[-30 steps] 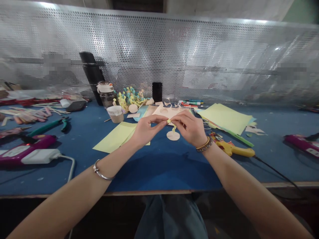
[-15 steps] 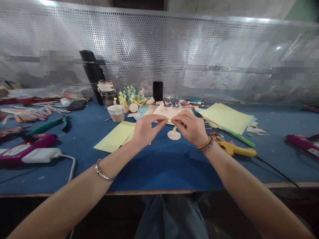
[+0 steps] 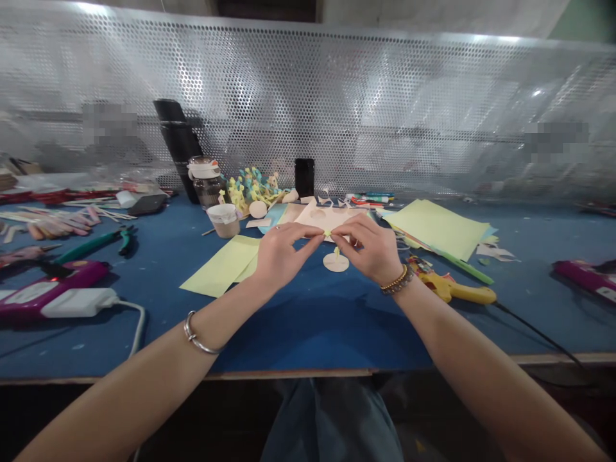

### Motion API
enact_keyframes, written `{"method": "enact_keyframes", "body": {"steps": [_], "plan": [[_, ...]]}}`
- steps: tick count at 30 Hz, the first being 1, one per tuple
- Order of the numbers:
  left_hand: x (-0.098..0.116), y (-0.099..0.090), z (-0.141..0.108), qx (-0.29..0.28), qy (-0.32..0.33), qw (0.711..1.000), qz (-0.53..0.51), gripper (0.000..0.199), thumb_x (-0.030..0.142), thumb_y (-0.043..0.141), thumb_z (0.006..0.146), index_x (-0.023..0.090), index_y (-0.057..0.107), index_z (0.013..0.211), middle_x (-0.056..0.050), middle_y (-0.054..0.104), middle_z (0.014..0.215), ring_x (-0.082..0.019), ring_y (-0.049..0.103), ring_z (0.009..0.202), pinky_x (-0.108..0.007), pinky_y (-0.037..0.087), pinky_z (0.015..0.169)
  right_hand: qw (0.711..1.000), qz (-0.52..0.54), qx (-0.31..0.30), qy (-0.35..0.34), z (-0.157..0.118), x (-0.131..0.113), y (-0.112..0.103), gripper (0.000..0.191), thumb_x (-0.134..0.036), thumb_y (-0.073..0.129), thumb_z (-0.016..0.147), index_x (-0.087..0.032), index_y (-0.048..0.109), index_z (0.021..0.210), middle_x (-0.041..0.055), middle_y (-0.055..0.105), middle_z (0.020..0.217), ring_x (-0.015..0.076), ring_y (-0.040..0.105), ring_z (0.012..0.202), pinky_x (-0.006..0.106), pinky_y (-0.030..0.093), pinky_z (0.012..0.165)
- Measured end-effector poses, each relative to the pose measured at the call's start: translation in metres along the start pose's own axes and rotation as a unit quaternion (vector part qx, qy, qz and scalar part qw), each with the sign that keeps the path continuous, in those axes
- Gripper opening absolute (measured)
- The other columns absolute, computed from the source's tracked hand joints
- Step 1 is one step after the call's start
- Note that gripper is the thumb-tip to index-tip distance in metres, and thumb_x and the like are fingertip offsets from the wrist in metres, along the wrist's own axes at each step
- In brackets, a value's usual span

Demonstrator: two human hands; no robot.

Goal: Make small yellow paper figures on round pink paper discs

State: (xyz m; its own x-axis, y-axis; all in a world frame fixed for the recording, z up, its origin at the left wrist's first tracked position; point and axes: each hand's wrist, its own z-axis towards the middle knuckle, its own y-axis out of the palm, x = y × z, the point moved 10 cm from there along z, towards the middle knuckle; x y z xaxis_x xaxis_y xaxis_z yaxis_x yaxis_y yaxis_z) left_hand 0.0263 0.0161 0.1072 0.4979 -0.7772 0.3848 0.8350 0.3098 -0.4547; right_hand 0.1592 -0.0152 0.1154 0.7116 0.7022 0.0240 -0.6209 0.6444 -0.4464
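Note:
My left hand point(image 3: 282, 258) and my right hand point(image 3: 369, 249) meet over the middle of the blue work table point(image 3: 312, 333). Their fingertips pinch a small yellow paper piece point(image 3: 328, 233). A thin yellow strip point(image 3: 337, 252) hangs down toward a round beige paper disc point(image 3: 335, 262) lying just below my right fingers. Behind my hands lies a cream card sheet with cut-outs point(image 3: 317, 218). A pale yellow-green paper sheet point(image 3: 222, 266) lies partly under my left hand.
A stack of yellow-green paper point(image 3: 437, 228) and a yellow glue gun point(image 3: 450, 289) lie to the right. A paper cup point(image 3: 224, 221), a glass bottle point(image 3: 206, 183), a black flask point(image 3: 178, 151) and a paper model point(image 3: 253, 187) stand at the back, before a perforated metal screen point(image 3: 308, 109).
Both hands stay close together on the yellow paper piece, shifting only slightly. The view has moved a little, and the disc stays in place.

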Motion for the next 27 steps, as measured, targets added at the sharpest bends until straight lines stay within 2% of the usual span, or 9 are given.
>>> {"method": "enact_keyframes", "body": {"steps": [9, 13, 17, 24, 27], "plan": [[0.02, -0.01, -0.002, 0.063, 0.149, 0.98, 0.119, 0.011, 0.026, 0.061, 0.086, 0.024, 0.072, 0.086, 0.001, 0.076, 0.084, -0.016, 0.069, 0.081, -0.03, 0.046, 0.077, 1.0, 0.005, 0.012, 0.003, 0.002, 0.003, -0.007, 0.013, -0.024, 0.057, 0.088, -0.018, 0.069, 0.092, 0.003, 0.068, 0.087, 0.0079, 0.055, 0.057, 0.022, 0.046, 0.055], [0.028, -0.011, -0.005, 0.069, 0.194, 0.968, 0.142, 0.01, 0.024, 0.061, 0.086, 0.025, 0.071, 0.087, 0.002, 0.075, 0.084, -0.014, 0.069, 0.079, -0.029, 0.045, 0.078, 1.0, -0.003, 0.004, -0.013, 0.002, 0.0, -0.005, 0.014, -0.024, 0.058, 0.089, -0.02, 0.069, 0.095, 0.0026, 0.068, 0.087, 0.0087, 0.058, 0.062, 0.022, 0.047, 0.057], [0.03, -0.01, -0.006, 0.067, 0.201, 0.966, 0.146, 0.011, 0.025, 0.06, 0.087, 0.024, 0.071, 0.087, 0.001, 0.075, 0.085, -0.014, 0.069, 0.08, -0.029, 0.045, 0.078, 1.0, -0.009, -0.004, -0.025, 0.002, -0.004, -0.002, 0.013, -0.024, 0.057, 0.089, -0.02, 0.069, 0.091, 0.0024, 0.068, 0.084, 0.01, 0.061, 0.068, 0.021, 0.046, 0.057], [0.023, -0.011, -0.003, 0.071, 0.156, 0.974, 0.145, 0.01, 0.024, 0.06, 0.086, 0.023, 0.07, 0.089, 0.001, 0.075, 0.083, -0.015, 0.069, 0.078, -0.029, 0.046, 0.075, 1.0, -0.014, -0.003, -0.022, 0.001, -0.001, -0.003, 0.012, -0.023, 0.057, 0.089, -0.019, 0.068, 0.089, 0.0024, 0.068, 0.085, 0.0105, 0.062, 0.07, 0.022, 0.047, 0.059], [0.025, -0.01, -0.003, 0.069, 0.156, 0.973, 0.156, 0.01, 0.026, 0.059, 0.085, 0.022, 0.069, 0.084, 0.001, 0.074, 0.08, -0.015, 0.068, 0.076, -0.029, 0.046, 0.074, 1.0, -0.015, -0.002, -0.015, 0.002, 0.001, -0.004, 0.011, -0.023, 0.057, 0.089, -0.019, 0.068, 0.088, 0.0026, 0.069, 0.086, 0.0109, 0.062, 0.07, 0.022, 0.047, 0.059]]}}
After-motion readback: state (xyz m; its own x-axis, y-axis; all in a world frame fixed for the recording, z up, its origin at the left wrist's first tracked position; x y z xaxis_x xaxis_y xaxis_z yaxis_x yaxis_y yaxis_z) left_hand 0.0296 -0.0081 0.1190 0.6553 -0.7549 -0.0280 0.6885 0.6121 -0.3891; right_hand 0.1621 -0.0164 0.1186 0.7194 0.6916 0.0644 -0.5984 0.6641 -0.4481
